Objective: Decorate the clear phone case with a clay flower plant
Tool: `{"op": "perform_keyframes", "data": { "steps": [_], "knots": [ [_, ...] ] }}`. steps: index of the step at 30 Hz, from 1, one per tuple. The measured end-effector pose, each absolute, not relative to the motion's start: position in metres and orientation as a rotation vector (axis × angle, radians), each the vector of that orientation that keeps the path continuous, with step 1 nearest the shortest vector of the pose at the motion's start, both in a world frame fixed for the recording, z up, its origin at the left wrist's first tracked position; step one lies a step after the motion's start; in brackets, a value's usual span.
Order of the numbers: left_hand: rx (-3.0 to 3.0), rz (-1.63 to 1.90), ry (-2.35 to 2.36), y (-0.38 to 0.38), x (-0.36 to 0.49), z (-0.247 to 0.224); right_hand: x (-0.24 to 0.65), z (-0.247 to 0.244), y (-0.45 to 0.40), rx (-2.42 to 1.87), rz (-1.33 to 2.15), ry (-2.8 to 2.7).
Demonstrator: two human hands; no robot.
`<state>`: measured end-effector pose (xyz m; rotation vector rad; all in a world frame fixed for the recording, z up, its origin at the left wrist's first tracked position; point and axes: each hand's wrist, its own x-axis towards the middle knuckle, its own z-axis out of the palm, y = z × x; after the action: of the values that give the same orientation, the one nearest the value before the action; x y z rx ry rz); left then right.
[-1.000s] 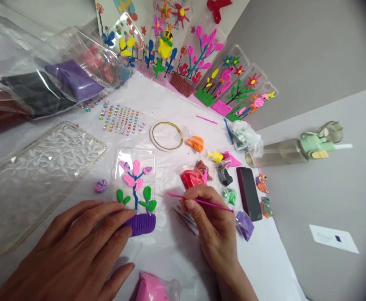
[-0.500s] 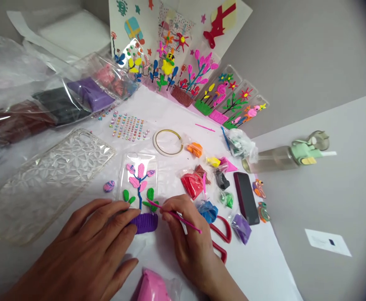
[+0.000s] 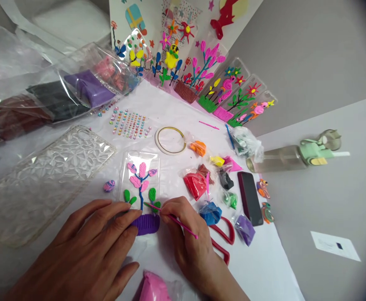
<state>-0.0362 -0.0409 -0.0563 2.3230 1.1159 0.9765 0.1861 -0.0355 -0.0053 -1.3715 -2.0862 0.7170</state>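
A clear phone case [image 3: 154, 167] lies flat, bearing a clay plant with a blue stem, pink petals, green leaves and a purple clay base [image 3: 148, 224]. My left hand [image 3: 92, 246] rests flat with its fingers stretched out, the fingertips touching the case's left side and the purple base. Pinched in my right hand [image 3: 186, 230] is a thin pink modelling tool [image 3: 183, 225]; its tip is at the green leaves [image 3: 152, 195] right of the stem. A small pink and blue clay petal [image 3: 109, 186] sits left of the case.
Bagged clay in red [image 3: 195, 184], blue [image 3: 210, 213] and purple [image 3: 245, 229] lies to the right, near red-handled scissors [image 3: 223, 230] and a phone [image 3: 250, 198]. A bangle [image 3: 171, 128] and gem stickers [image 3: 129, 124] are beyond. Decorated cases [image 3: 208, 62] stand behind; a bottle [image 3: 280, 159] is at right.
The pink tool's tip has shifted slightly down along the right-hand green leaves. My left hand stays in place on the case, and the whole view has tilted a little.
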Motion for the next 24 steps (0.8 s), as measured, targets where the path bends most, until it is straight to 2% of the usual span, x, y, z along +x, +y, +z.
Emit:
{"op": "perform_keyframes", "data": {
  "steps": [24],
  "knots": [
    [2.332, 0.940, 1.136, -0.0436, -0.0380, -0.0595, 0.1895, -0.0040, -0.0356, -1.319, 0.617, -2.246]
  ]
}}
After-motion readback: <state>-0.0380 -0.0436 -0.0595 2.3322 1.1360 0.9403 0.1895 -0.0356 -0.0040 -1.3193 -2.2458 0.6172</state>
